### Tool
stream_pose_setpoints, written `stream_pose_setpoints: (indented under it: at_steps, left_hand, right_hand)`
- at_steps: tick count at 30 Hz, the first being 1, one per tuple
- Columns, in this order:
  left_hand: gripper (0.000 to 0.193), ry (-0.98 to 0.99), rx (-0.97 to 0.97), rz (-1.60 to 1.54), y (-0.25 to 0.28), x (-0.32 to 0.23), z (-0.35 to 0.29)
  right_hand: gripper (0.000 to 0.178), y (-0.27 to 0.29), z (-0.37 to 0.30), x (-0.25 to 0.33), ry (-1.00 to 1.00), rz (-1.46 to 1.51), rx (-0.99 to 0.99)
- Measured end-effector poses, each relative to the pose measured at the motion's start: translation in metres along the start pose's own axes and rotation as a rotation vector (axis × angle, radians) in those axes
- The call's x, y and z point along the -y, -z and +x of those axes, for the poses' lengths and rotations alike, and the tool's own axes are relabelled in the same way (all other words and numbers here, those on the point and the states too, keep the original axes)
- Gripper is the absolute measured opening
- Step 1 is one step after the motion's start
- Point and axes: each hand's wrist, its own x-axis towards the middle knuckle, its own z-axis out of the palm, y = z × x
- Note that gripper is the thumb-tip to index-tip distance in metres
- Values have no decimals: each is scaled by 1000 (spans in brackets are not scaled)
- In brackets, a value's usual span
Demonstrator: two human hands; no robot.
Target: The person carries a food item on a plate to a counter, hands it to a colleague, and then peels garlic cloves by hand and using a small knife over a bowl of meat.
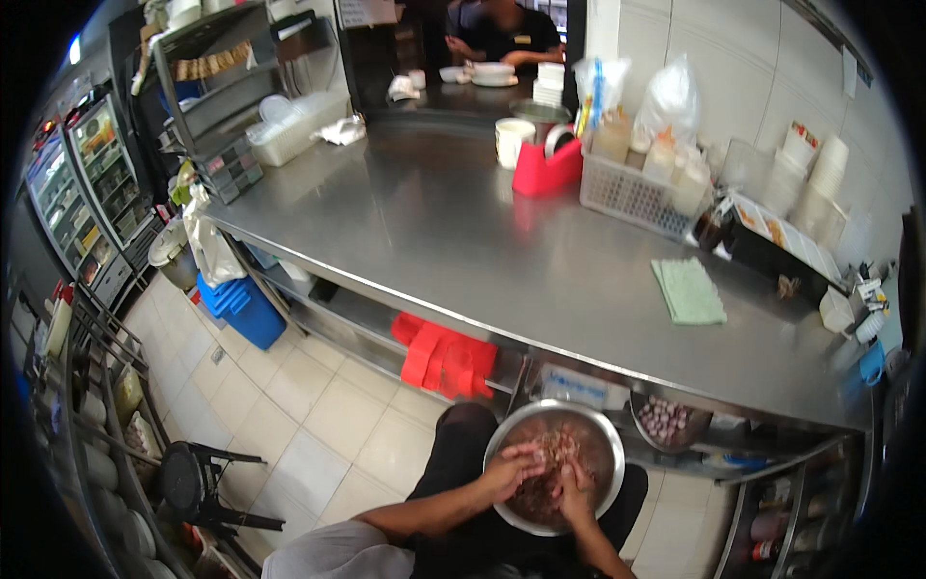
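A round steel bowl [614, 439] rests on my lap between my knees. Reddish-brown, loose bits [540, 507] lie in it, perhaps onion skins; they are too blurred to name surely. Over the left part of the bowl, my left hand [519, 470] has its fingers curled inward. My right hand [576, 492] faces it from the right, fingers bent and close together. Pale, thin scraps [562, 446] show just beyond the fingertips. Whatever small thing the hands pinch is hidden by the fingers.
Ahead runs a long steel counter [415, 222], with a green cloth [688, 291], a plastic basket of bottles [627, 198] and a red tape dispenser [547, 168]. Beneath it sit a bowl of small purple onions [664, 422] and red bags [446, 357]. A black stool [191, 481] stands left. Another person [506, 39] is beyond the hatch.
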Motion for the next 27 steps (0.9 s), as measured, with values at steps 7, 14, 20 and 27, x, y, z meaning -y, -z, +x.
stream_pose_setpoints:
  at_steps: [7,14,20,27]
  left_hand:
    - [35,-189,149,-53,-43,-48,-6]
    - [26,-220,187,85,-57,-50,-23]
    - [27,-216,184,115,-54,-39,-25]
    - [24,-276,158,132,-53,-35,-23]
  right_hand:
    - [48,3,-5,64,49,-123,20]
    - [47,9,-22,74,389,-307,-25]
    - [43,5,-22,71,429,-366,-24]
    - [39,3,-16,75,498,-375,-38]
